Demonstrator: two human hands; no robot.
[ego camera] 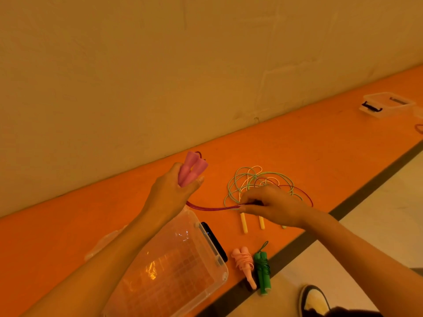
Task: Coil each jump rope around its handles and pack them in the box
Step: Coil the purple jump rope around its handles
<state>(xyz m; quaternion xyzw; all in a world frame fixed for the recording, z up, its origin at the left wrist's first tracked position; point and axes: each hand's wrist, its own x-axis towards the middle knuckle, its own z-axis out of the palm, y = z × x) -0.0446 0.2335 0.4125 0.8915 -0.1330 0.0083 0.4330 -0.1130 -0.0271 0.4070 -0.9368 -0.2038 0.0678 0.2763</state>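
Magenta handles (191, 170): two, held side by side and near upright, centre-left of the frame, raised above the orange surface (320, 143).
Left hand (169, 191): clamped round the lower half of both handles.
Magenta cord (212, 208): emerges under the left hand and runs almost level to the right. Its long axis lies left-to-right across the frame centre.
Right hand (274, 207): pinches the cord to the right of the handles and lower. The hands are well apart, joined only by the cord.
Loose loop (306, 197): trails right of the right hand.
Governing relation: I judge that the right hand, nearer the slack, must carry the cord up and left to the handles.
Progress: I see no turns on these handles, so I judge that coiling has not started.
Tangle (247, 177): green and cream cords just behind the right hand. The magenta loop crosses them, so I judge a snag possible.
Yellow handles (244, 223): just below the right hand.
Clear box (206, 232): lower centre, under the left forearm. I see no rope inside.
Pink rope (245, 264) and green rope (263, 271): coiled, lying side by side right of the box.
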